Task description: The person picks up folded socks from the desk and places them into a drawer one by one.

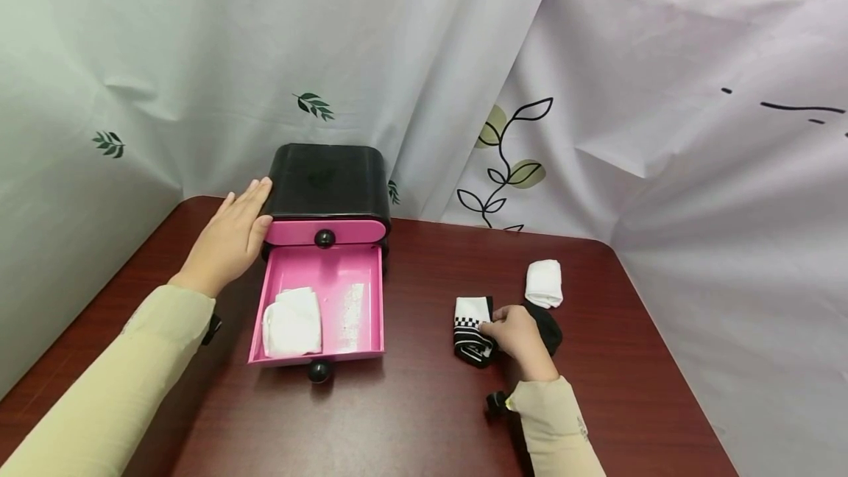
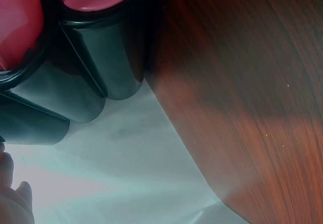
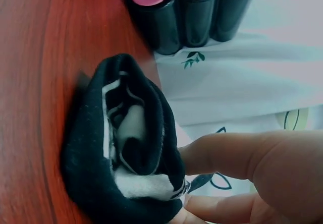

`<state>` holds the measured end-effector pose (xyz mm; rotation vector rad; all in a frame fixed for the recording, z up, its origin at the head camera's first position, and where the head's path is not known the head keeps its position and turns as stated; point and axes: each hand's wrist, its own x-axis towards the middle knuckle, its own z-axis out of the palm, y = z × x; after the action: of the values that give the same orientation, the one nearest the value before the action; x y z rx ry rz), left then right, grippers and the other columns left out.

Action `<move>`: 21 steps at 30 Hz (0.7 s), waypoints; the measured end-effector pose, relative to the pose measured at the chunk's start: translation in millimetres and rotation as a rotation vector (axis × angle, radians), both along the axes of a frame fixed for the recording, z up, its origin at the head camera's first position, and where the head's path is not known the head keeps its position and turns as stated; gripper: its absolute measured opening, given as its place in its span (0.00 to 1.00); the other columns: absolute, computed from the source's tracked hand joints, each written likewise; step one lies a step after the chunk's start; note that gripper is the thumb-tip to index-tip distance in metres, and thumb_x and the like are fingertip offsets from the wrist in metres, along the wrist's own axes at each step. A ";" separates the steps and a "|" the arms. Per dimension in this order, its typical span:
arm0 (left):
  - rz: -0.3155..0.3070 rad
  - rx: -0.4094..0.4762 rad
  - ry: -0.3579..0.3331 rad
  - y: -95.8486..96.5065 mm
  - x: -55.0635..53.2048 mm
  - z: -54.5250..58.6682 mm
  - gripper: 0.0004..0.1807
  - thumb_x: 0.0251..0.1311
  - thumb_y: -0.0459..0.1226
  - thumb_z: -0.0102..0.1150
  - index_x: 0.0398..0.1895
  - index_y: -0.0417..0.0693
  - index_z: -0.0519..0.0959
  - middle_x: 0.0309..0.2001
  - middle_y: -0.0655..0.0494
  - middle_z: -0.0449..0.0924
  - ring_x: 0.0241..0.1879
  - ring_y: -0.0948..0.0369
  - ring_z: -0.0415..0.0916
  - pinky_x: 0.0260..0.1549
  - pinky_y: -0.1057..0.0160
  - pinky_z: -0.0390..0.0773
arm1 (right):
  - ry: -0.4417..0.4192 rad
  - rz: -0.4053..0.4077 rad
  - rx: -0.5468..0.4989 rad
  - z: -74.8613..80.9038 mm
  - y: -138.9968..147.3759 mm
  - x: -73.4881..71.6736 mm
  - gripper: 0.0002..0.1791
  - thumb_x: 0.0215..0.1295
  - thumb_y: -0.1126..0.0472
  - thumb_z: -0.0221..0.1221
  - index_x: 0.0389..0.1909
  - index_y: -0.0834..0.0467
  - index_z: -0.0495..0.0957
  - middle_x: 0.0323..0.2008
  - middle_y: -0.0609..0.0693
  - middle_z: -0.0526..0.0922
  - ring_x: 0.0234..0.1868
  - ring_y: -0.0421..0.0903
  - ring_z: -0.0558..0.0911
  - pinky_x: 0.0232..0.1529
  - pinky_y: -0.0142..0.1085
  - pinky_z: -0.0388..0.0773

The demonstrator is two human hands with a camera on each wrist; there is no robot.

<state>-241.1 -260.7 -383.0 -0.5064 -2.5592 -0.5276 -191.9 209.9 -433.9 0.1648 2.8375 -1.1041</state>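
My left hand (image 1: 227, 241) lies with straight fingers against the left side of a black mini drawer cabinet (image 1: 329, 179). Its pink lower drawer (image 1: 339, 304) is pulled out, and a folded white cloth item (image 1: 291, 324) lies in the drawer's left part. On the right, my right hand (image 1: 521, 336) pinches the edge of a rolled black-and-white sock (image 1: 473, 309) with a checkered band. The right wrist view shows the rolled end of this sock (image 3: 83, 148), with thumb and fingers at its side. A black folded item (image 1: 548, 331) sits partly hidden behind the right hand.
A folded white bundle (image 1: 544, 283) lies beyond the black item on the brown table (image 1: 424, 418). The pink upper drawer (image 1: 291, 232) is closed, with a round black knob. White curtains (image 1: 424, 57) hang behind and along the sides of the table.
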 end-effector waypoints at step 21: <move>0.001 -0.004 0.010 -0.8 -2.1 -1.8 0.34 0.80 0.47 0.38 0.79 0.36 0.54 0.76 0.37 0.57 0.78 0.45 0.51 0.78 0.49 0.41 | -0.100 -0.038 -0.353 -2.9 -8.7 1.7 0.17 0.59 0.68 0.64 0.46 0.75 0.79 0.34 0.57 0.85 0.31 0.45 0.81 0.34 0.41 0.86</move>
<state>-243.2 -261.5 -384.7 -0.5078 -2.5515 -0.5188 -190.2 201.1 -436.7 0.2387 2.5124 -1.5328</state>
